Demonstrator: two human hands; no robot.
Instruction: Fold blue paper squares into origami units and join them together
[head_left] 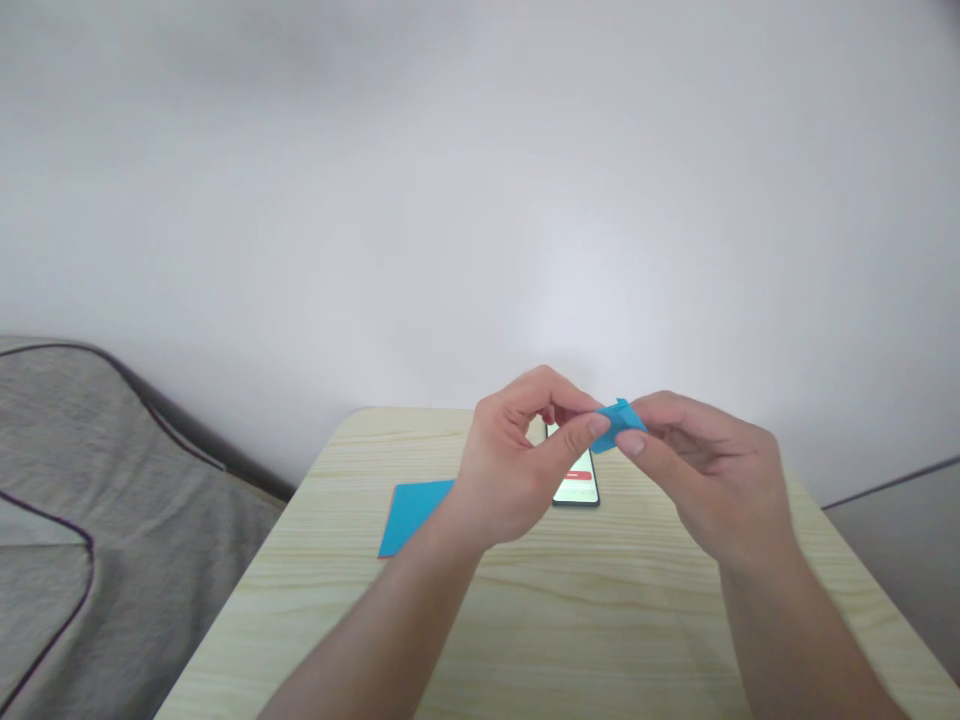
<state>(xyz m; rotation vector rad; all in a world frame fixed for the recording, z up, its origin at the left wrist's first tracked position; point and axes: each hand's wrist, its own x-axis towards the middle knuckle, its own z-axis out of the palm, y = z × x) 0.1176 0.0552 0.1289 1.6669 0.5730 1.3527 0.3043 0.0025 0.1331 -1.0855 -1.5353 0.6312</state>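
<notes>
Both hands are raised above a light wooden table (pixel 570 620). My left hand (pixel 517 460) and my right hand (pixel 705 470) pinch a small folded piece of blue paper (pixel 619 423) between thumbs and fingertips, one hand on each side of it. The paper is held in the air, clear of the table. Under my left hand, a flat sheet of blue paper (pixel 412 510) lies on the table, partly hidden by the wrist. A phone (pixel 579 480) with a lit screen lies behind the hands, partly covered by them.
A grey cushioned seat or mattress (pixel 97 520) with dark piping stands to the left of the table. A plain white wall (pixel 480 200) rises right behind the table's far edge. The floor shows at the far right.
</notes>
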